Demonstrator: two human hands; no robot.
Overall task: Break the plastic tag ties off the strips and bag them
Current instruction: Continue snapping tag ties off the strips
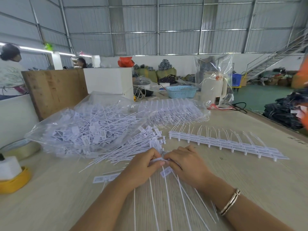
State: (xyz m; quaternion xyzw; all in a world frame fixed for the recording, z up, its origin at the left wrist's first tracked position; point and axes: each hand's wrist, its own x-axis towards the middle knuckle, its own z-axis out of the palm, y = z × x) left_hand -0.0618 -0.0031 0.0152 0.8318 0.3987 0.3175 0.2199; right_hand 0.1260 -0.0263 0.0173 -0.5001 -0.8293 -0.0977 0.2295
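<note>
Both hands meet: left hand [143, 167] and right hand [186, 165] seemingly pinch a strip [162, 160], its ties [166, 194] trailing below the fingers; bag [86, 127] beyond, upper left.

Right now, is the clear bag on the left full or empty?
Well filled: the clear bag bulges with loose white tag ties, its mouth lying open toward the hands.

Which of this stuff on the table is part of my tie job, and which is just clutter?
Job: strip held by left hand and right hand; uncut strips; loose ties; filled bag.
Clutter: tape rolls; blue basket; white kettle.
</note>
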